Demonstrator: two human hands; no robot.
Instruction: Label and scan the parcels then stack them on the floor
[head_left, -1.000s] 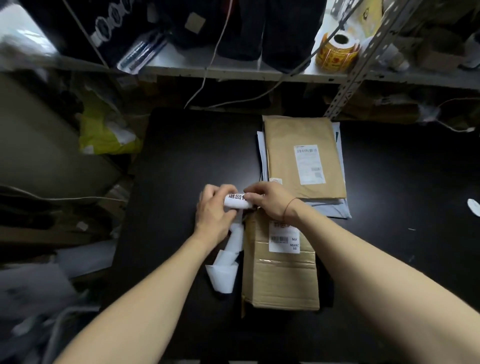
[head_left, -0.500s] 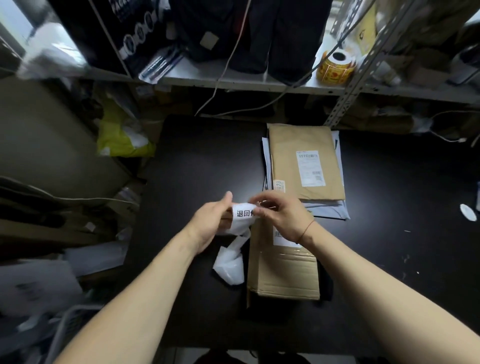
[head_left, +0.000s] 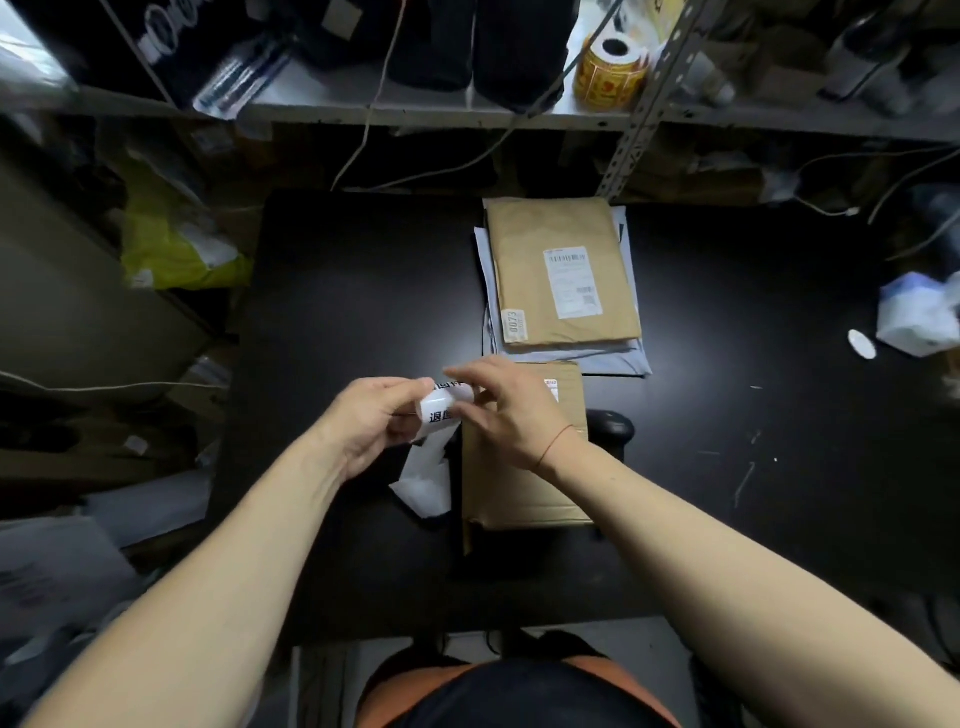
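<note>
- While the cardboard box (head_left: 524, 499) lies unmoved, the left hand (head_left: 374, 423) still grips the label roll (head_left: 441, 406) above its far-left corner
- right hand (head_left: 511, 413) pinches the roll's printed end
- backing strip (head_left: 427, 486) hangs beside the box

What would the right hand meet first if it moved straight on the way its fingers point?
The right hand points left at the white label strip, seemingly pinching it; the left hand holds it just beyond.
</note>
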